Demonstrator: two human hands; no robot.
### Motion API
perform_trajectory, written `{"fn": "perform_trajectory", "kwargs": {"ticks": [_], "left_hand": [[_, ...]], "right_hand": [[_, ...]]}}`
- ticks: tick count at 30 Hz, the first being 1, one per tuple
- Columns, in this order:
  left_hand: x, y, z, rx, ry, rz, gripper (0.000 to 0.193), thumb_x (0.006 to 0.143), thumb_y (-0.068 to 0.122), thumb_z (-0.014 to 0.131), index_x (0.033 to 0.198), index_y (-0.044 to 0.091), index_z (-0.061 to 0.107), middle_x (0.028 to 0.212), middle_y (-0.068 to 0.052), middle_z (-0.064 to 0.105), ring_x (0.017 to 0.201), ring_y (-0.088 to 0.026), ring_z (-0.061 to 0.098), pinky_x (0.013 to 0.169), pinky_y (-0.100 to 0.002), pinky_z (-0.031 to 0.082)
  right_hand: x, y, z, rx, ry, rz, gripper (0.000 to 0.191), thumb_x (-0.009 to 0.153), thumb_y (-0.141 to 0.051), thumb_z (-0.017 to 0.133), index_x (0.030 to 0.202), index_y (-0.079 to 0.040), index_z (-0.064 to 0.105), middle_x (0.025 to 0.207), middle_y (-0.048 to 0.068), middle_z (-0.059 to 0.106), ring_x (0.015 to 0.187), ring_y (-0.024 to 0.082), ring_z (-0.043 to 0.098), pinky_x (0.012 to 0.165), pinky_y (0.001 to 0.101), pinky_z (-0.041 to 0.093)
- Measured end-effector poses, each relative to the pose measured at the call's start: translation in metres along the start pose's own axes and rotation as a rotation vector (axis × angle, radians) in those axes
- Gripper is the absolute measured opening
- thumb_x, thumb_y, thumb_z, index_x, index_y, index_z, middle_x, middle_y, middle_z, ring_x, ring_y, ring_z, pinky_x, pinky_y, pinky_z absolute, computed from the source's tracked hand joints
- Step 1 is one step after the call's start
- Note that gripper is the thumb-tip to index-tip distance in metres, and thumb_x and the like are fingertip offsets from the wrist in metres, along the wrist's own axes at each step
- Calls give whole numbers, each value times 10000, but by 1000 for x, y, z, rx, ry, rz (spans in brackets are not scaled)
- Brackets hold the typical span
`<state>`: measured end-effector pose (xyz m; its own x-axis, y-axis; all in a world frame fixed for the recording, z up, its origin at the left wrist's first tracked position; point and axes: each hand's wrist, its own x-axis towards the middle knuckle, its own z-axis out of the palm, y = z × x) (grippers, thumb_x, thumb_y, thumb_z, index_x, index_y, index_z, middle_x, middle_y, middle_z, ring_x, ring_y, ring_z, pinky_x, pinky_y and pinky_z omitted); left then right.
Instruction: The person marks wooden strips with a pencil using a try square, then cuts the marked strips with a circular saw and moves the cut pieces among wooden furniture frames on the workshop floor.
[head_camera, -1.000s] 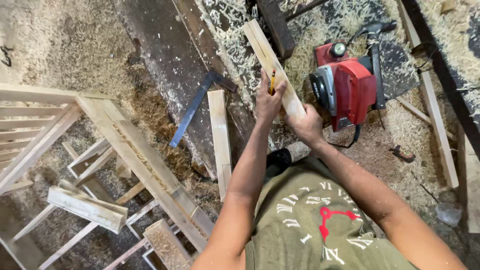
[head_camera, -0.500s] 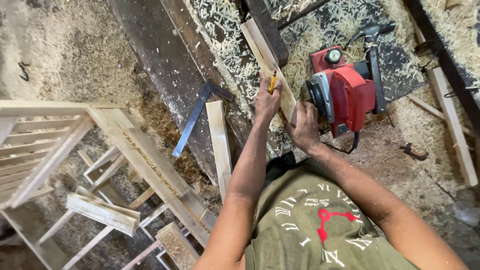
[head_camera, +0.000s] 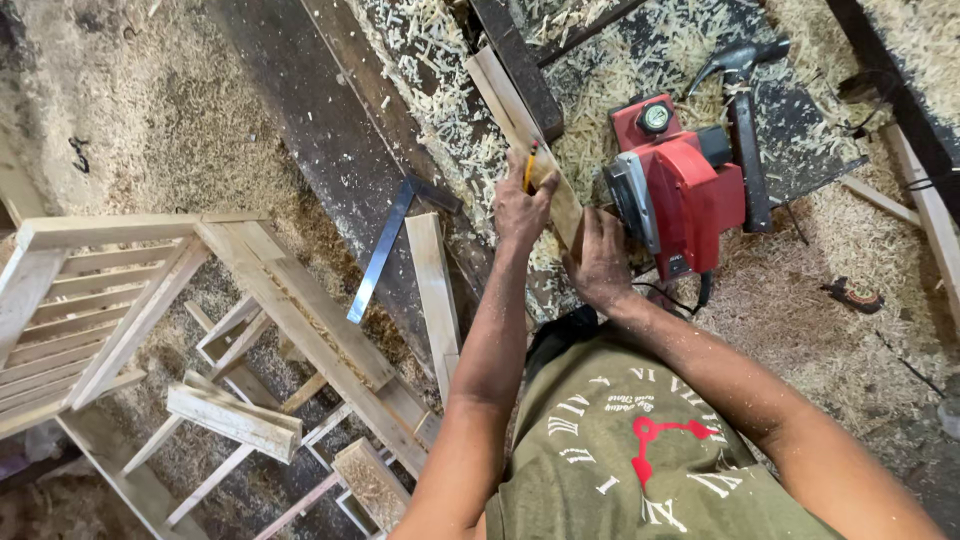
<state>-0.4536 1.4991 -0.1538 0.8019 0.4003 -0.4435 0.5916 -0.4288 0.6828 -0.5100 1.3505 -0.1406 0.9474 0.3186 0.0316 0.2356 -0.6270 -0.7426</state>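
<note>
1. Both hands grip: the left hand (head_camera: 520, 205) pinches a yellow pencil (head_camera: 530, 166) against the wood strip (head_camera: 520, 125), and the right hand (head_camera: 600, 262) clamps the strip's near end.
2. Little has changed since a moment ago; the hands remain on the strip.
3. Close by, a red power planer (head_camera: 685, 190) sits just right, with a steel square (head_camera: 385, 245) and a loose board (head_camera: 435, 290) to the left.

Red and black planer (head_camera: 685, 190), yellow pencil (head_camera: 529, 166), pale wood strip (head_camera: 525, 135), olive shirt (head_camera: 640, 450) with white numerals and red mark, tan sawdust (head_camera: 150, 110)
</note>
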Motion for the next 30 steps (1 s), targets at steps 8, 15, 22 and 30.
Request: {"fn": "perform_trajectory", "kwargs": {"ticks": [8, 15, 22, 30], "left_hand": [[1, -6, 13, 154, 56, 62, 1293, 693, 632, 843, 1629, 70, 150, 1187, -208, 533, 1051, -350, 617, 876, -475, 553], [0, -10, 34, 143, 227, -8, 893, 738, 589, 858, 1354, 47, 506, 1226, -220, 561, 1126, -393, 599, 930, -524, 521], [-27, -28, 38, 211, 400, 2, 728, 697, 388, 776, 1284, 56, 500, 1239, -218, 536, 1002, -419, 647, 829, -539, 549], [-44, -10, 51, 209, 581, 13, 702, 773, 420, 784, 1309, 53, 520, 1201, -184, 567, 1005, -400, 664, 790, -527, 567]], "right_hand": [[0, 2, -3, 24, -39, 13, 840, 890, -290, 666, 1548, 63, 282, 1441, 306, 386, 1339, 489, 390, 1170, 566, 334], [-23, 3, -31, 13, -287, -64, 878, 867, -343, 763, 1486, 114, 340, 1547, 356, 327, 1445, 472, 332, 1193, 499, 279], [-75, 63, -174, 637, -204, 100, 176, 920, -84, 727, 1080, -14, 708, 1168, 142, 741, 1039, 210, 698, 917, 327, 586], [14, 165, -179, -193, -280, 358, 568, 756, -312, 866, 1130, 26, 604, 947, 136, 686, 888, 256, 664, 796, 427, 527]]}}
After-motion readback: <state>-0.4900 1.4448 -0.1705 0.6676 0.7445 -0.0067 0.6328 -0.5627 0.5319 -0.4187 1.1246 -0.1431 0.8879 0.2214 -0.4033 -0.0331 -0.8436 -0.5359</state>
